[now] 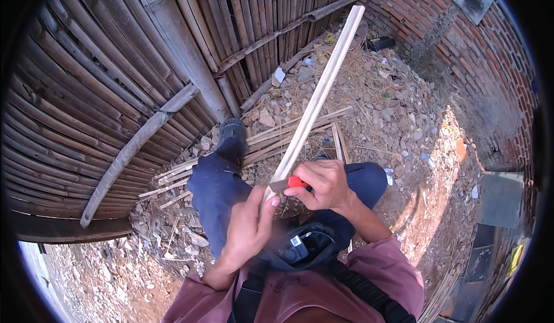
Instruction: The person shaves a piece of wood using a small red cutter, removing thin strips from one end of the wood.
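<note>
A long pale wooden strip [317, 101] with a groove down its length slants up and away from my lap. My left hand [248, 222] is closed around its near end, thumb pressed close to the blade. In my right hand [324, 186] is a knife [298, 181] with a red handle, gripped in curled fingers. Its short, wide blade lies against the strip just above my left thumb. How deep the edge sits in the wood cannot be made out.
Several thin strips [283, 134] lie on the rubble between my boot [232, 132] and my right knee. A bamboo wall [104, 92] rises close on the left, and a brick wall [485, 52] stands at the right. An open dark bag [311, 245] sits at my waist.
</note>
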